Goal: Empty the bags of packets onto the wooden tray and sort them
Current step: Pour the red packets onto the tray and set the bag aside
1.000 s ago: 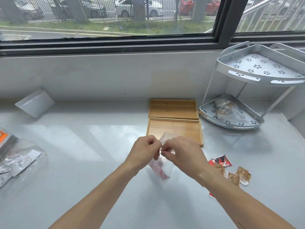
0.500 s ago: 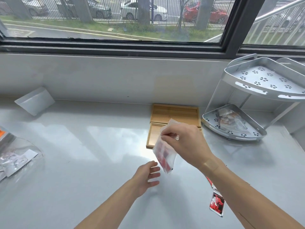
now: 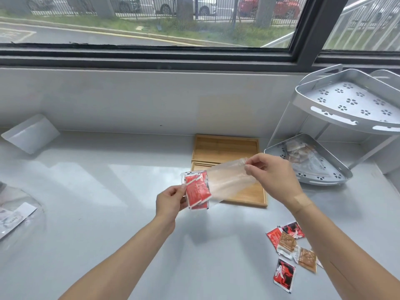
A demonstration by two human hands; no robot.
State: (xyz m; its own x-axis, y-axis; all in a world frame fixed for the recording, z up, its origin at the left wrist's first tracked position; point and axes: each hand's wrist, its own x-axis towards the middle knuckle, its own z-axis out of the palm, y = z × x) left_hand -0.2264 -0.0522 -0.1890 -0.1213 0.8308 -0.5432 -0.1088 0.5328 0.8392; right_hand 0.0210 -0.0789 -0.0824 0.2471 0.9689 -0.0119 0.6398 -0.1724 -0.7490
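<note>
A clear plastic bag is stretched sideways in the air over the near wooden tray. My right hand pinches its right end. My left hand grips the left end, where several red packets are bunched. A second wooden tray lies behind the first, against the wall. Loose red and brown packets lie on the counter at the front right, beside my right forearm.
A two-tier metal corner rack stands at the right; its lower shelf holds a bag of packets. More clear bags lie at the left edge. A white block leans at the back left.
My left hand rose from the counter and took hold of the bag's packet end. The bag went from hanging below my right hand to lying stretched sideways between both hands.
</note>
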